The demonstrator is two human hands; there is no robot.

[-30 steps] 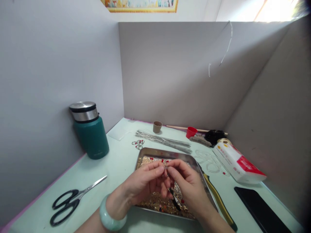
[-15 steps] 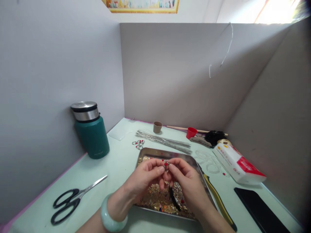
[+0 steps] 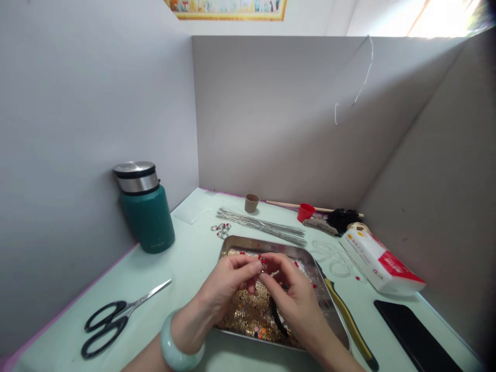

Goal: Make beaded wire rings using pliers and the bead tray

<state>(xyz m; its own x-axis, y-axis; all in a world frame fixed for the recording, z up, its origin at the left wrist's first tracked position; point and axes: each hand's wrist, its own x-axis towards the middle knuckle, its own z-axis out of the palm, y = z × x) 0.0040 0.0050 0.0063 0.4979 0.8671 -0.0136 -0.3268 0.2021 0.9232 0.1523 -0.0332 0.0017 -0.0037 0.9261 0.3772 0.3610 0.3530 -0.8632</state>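
Note:
My left hand (image 3: 230, 284), with a pale green bangle (image 3: 180, 341) on its wrist, is closed in a pinch. It holds a small red-beaded piece (image 3: 263, 262) whose full shape is hidden by the fingers. Thumb and forefinger of my right hand (image 3: 298, 297) grip the same piece from the other side. Both hands are above a metal tray (image 3: 271, 243) of gold beads (image 3: 251, 307), with red ones among them. A black strip (image 3: 276, 318) lies in the tray, partly covered by my right hand.
Black-handled scissors (image 3: 124, 315) and a green flask (image 3: 149, 219) stand left. Behind the tray are beaded rings (image 3: 221, 230), thin wires (image 3: 261, 226), a brown cup (image 3: 251, 203) and a red cup (image 3: 306, 212). Rightward lie yellow-black handles (image 3: 351, 323), a tissue pack (image 3: 382, 261) and a black phone-like slab (image 3: 414, 333).
My right hand has shifted slightly lower and its fingers have re-angled around the beaded piece. The piece has turned and moved slightly left; more gold beads show between the hands.

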